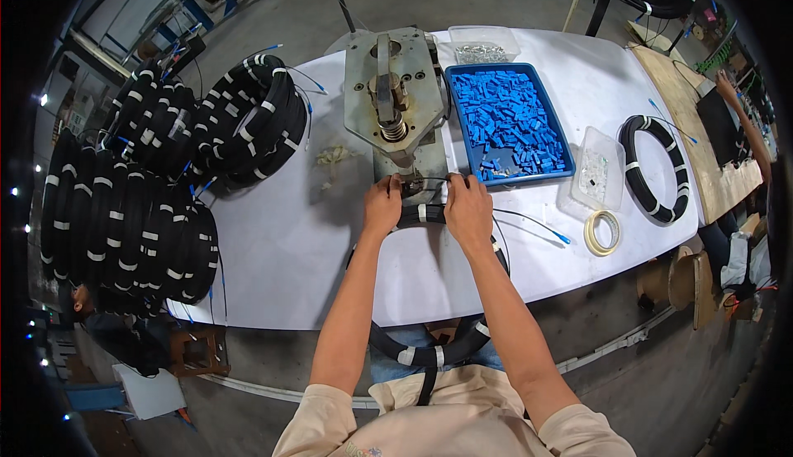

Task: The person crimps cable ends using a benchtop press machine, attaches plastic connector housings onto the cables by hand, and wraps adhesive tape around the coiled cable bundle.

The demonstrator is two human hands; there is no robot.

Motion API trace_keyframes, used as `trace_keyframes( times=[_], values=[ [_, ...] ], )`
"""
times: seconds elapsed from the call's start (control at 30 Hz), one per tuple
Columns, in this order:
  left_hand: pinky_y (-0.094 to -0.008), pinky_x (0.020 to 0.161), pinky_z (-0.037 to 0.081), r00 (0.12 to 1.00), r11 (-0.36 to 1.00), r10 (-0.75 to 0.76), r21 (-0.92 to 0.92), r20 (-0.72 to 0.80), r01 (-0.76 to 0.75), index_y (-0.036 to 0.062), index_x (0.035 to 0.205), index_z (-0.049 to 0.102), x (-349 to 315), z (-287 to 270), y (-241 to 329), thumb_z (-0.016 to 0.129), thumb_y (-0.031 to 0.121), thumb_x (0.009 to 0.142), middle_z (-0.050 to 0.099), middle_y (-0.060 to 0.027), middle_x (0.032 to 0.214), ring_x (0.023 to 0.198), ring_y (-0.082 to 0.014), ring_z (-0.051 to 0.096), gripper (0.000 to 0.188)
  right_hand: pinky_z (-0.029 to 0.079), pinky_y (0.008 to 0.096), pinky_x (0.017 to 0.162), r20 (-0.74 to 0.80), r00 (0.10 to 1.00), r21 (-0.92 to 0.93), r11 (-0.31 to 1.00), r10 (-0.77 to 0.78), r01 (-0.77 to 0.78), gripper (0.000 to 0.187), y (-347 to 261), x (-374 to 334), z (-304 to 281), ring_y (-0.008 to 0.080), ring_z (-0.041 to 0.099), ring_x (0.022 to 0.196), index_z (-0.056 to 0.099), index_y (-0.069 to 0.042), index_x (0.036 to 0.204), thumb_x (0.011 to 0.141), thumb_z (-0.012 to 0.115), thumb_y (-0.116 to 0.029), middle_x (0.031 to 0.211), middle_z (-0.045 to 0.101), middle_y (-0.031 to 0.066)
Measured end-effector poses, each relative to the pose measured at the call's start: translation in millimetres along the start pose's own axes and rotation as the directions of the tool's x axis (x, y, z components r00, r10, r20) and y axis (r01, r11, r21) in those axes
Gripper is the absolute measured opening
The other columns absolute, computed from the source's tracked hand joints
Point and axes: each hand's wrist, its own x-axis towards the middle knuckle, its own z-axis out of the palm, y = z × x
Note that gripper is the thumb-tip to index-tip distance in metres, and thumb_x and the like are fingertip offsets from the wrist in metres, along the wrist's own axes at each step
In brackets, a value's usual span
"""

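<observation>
A bench press [395, 98] of worn grey metal stands in front of me, with a spring under its upper plate. My left hand [382, 208] is closed at the press's lower jaw; its fingertips hide what they pinch. To the right of the jaw, my right hand [468, 212] pinches a thin black cable [431, 179] that runs between the hands. Below them a coil of black cable [423, 213], bound with white tape, hangs over the table edge onto my lap. A loose cable end with a blue connector [564, 240] lies right of my right hand.
Stacked black cable coils [124, 217] fill the left side. On the right stand a blue tray [570, 172] of small blue parts, clear boxes [588, 201] of small parts, a tape roll [602, 233] and a single coil [630, 164]. Another person's arm [747, 123] shows at far right.
</observation>
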Motion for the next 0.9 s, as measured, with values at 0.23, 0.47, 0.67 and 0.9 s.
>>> trace_keyframes(
  times=[0.23, 0.47, 0.67, 0.9],
  values=[
    [-0.0464, 0.066, 0.044, 0.999, 0.999, -0.037, -0.02, 0.011, 0.037, -0.002, 0.085, 0.061, 0.6, -1.2, -1.5, 0.042, 0.031, 0.1, 0.06, -0.0208, 0.07, 0.069, -0.0408, 0.058, 0.041, 0.045, 0.0464, 0.075, 0.028, 1.0, 0.005, 1.0, 0.012, -0.012, 0.022, -3.1, -0.2, -0.7, 0.0329, 0.058, 0.09, 0.063, -0.01, 0.111, 0.093, 0.055, -0.018, 0.097, 0.058, 0.0123],
    [-0.0447, 0.062, 0.042, 1.0, 0.999, -0.015, -0.032, -0.005, 0.015, -0.0024, 0.079, 0.057, 1.2, 1.6, -4.8, 0.042, 0.03, 0.1, 0.058, -0.0181, 0.066, 0.062, -0.0347, 0.057, 0.041, 0.045, 0.0464, 0.074, 0.009, 1.0, 0.002, 1.0, 0.004, -0.004, 0.022, -1.9, -0.5, 0.4, 0.0323, 0.057, 0.088, 0.062, -0.01, 0.112, 0.093, 0.055, -0.019, 0.095, 0.057, 0.0118],
    [-0.0437, 0.061, 0.043, 1.0, 1.0, 0.015, -0.02, -0.023, -0.016, -0.0025, 0.08, 0.059, 2.9, 5.3, -10.3, 0.042, 0.03, 0.1, 0.058, -0.0174, 0.066, 0.061, -0.0339, 0.057, 0.042, 0.045, 0.0468, 0.075, 0.016, 1.0, 0.003, 1.0, 0.008, -0.008, 0.022, -1.0, -0.1, 0.4, 0.0325, 0.057, 0.09, 0.062, -0.01, 0.112, 0.093, 0.055, -0.018, 0.097, 0.057, 0.012],
    [-0.0488, 0.069, 0.045, 0.998, 0.998, -0.055, -0.033, 0.029, 0.056, -0.003, 0.085, 0.062, 3.0, 2.7, -7.8, 0.041, 0.032, 0.101, 0.063, -0.0232, 0.076, 0.075, -0.0453, 0.059, 0.044, 0.045, 0.0472, 0.075, 0.017, 1.0, 0.005, 1.0, 0.005, -0.005, 0.021, -0.6, -0.4, 0.7, 0.033, 0.057, 0.09, 0.062, -0.011, 0.111, 0.093, 0.055, -0.018, 0.097, 0.058, 0.0122]
  ],
)
